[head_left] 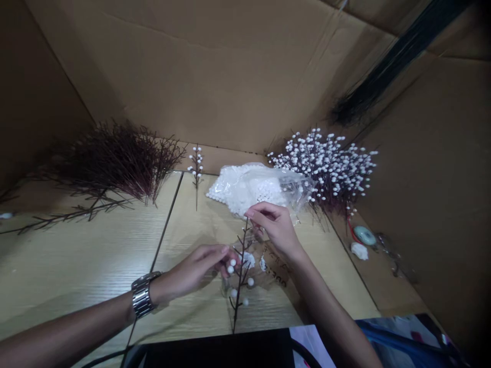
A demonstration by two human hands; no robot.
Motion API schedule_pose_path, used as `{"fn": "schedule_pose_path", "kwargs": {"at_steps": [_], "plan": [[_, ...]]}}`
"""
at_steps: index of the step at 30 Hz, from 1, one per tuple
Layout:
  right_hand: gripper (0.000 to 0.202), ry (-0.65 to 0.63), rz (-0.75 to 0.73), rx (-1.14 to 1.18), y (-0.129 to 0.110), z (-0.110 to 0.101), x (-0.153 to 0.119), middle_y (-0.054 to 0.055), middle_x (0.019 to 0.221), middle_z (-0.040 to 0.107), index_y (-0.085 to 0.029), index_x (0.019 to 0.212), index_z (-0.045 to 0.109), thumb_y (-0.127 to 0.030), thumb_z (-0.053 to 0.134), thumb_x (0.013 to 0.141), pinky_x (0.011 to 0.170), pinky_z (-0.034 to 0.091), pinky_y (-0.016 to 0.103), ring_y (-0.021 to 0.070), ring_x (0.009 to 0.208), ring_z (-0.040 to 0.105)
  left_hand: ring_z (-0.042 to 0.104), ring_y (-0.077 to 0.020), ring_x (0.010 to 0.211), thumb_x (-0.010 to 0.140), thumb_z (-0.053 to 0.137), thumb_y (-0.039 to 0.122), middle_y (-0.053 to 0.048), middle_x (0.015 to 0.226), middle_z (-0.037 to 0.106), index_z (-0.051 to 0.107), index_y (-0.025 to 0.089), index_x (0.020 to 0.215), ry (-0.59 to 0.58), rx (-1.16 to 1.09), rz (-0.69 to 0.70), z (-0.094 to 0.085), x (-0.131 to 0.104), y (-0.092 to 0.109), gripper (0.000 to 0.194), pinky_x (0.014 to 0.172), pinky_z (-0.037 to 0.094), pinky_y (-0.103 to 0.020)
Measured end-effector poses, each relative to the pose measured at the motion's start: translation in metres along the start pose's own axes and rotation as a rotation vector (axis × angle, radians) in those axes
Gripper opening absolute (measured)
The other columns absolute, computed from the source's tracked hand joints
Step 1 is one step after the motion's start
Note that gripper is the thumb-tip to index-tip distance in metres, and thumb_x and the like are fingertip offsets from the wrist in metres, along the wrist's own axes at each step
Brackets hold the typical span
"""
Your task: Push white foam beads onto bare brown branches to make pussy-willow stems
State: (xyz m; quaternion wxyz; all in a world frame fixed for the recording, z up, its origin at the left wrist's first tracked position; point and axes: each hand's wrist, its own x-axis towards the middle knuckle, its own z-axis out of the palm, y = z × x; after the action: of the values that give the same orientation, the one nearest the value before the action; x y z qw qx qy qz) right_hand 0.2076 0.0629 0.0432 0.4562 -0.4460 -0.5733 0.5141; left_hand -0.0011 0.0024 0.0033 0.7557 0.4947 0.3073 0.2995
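Between my hands is a dark brown artificial twig [240, 276] with short side branches. Several white balls sit on its lower part. The thumb and finger of my right hand [278, 227] pinch the twig at its upper tip. My left hand [205, 260], with a metal watch [142, 295] on its wrist, is beside the middle of the stem, fingers curled and closed. Two white balls [231, 266] show at its fingertips; whether they are in the fingers or on a side branch, I cannot tell. Behind my right hand lies a clear bag of white balls [245, 186].
Bare brown twigs [118, 161] are heaped at the left. White-berried twigs [326, 163] form a pile at the right, and one finished-looking sprig [196, 166] lies between. Cardboard walls [215, 76] enclose the table [95, 255]. A roll of green tape [364, 235] lies at the right.
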Motion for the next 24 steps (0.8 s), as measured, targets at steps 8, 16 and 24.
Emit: {"fn": "schedule_pose_path", "kwargs": {"at_steps": [8,16,24], "plan": [[0.024,-0.005,0.081,0.034,0.008,0.002,-0.003,-0.005,0.052,0.052,-0.019,0.075,0.069,-0.041,0.078,0.079,0.040,0.032,0.022,0.0077,0.041,0.044,0.060,-0.0147,0.081,0.095,0.065,0.035,-0.005,0.092,0.069,0.073,0.016,0.097,-0.058,0.058,-0.052,-0.003,0.003,0.004,0.022,0.078,0.046,-0.027],[0.024,0.014,0.037,0.094,0.010,0.006,-0.009,-0.002,0.071,0.059,-0.021,0.096,0.070,-0.041,0.072,0.085,0.049,0.040,0.023,0.0098,0.056,0.050,0.062,-0.0132,0.079,0.091,0.071,0.034,-0.003,0.087,0.073,0.077,0.018,0.099,-0.115,0.109,-0.088,-0.012,0.007,0.003,0.019,0.074,0.046,-0.024],[0.042,-0.059,0.163,0.008,0.008,-0.020,-0.076,0.004,0.108,0.061,-0.030,0.126,0.059,-0.038,0.072,0.088,0.077,0.048,0.030,0.0169,0.090,0.059,0.063,-0.0123,0.081,0.089,0.073,0.033,-0.004,0.095,0.074,0.079,0.020,0.100,-0.097,-0.079,-0.081,-0.015,0.010,-0.010,0.017,0.076,0.047,-0.024]]}}
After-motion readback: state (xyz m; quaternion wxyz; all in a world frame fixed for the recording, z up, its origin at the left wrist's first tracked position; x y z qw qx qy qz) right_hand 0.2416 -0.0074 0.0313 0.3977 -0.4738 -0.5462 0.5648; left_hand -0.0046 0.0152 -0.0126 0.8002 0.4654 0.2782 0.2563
